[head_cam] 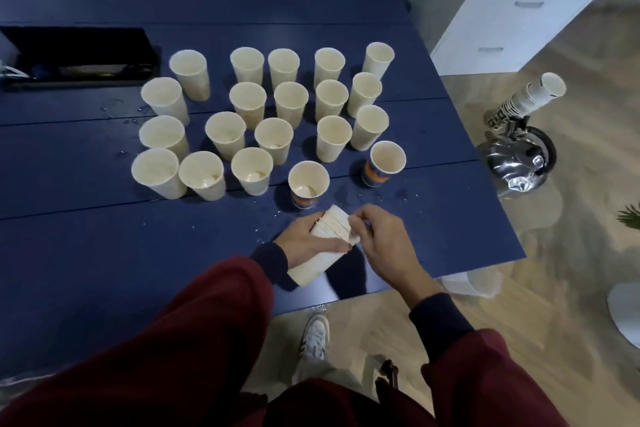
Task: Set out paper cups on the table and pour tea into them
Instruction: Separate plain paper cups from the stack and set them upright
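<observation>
The bench (86, 236) looks like dark blue painted boards, matt and smooth, flecked with glinting wet drops. The cups (225, 135) on it are plain cream paper, dull inside and out, as is the stack (308, 270), while two printed cups (375, 177) carry blue and orange print on their paper walls. The kettle (516, 163) is polished metal, mirror-bright, on a floor (554, 322) of pale wood grain with a soft satin finish; the sleeves (207, 322) are maroon cloth, soft and matt, and the cabinet (512, 10) is smooth white board with small metal handles.
</observation>
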`<state>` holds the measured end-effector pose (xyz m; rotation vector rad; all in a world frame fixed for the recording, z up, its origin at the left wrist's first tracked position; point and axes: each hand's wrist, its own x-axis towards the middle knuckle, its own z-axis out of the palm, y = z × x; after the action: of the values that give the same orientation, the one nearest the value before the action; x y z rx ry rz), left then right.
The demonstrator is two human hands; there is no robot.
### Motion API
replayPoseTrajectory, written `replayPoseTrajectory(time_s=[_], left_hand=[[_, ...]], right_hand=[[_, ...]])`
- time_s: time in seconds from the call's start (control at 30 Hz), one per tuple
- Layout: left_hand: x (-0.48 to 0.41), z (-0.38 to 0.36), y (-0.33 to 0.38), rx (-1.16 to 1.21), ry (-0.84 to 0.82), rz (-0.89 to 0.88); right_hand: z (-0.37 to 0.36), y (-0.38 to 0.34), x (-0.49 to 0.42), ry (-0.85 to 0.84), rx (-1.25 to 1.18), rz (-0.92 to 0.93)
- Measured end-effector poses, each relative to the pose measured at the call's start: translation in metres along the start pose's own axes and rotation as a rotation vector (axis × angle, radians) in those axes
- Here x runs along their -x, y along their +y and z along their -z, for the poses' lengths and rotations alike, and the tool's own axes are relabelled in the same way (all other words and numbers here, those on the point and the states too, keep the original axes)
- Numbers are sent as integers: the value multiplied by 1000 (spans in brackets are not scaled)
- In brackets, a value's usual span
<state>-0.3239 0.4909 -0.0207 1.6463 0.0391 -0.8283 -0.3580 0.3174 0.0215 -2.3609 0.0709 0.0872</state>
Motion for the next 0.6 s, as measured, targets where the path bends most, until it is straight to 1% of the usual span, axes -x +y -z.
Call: replayPoseTrajectory(time_s=[0.1, 0.17, 0.23, 0.33, 0.47, 0.53, 0.6], left_hand=[[-4, -6, -2, 3, 43, 10], [0, -8, -11, 21, 111, 35], [7, -11, -20, 25, 175, 58], [14, -19, -24, 21, 195, 67], [15, -24, -15, 0, 193, 40], [9, -22, -9, 4, 172, 36], [2, -21, 2, 1, 114, 35]], right_hand=[[23, 14, -13, 117, -38, -7], [38, 23, -25, 147, -24, 45], [44, 26, -36, 114, 0, 137], [34, 26, -49, 19, 83, 252], [12, 27, -54, -89, 174, 290], [9, 25, -48, -60, 156, 321], [16, 22, -38, 15, 107, 303]])
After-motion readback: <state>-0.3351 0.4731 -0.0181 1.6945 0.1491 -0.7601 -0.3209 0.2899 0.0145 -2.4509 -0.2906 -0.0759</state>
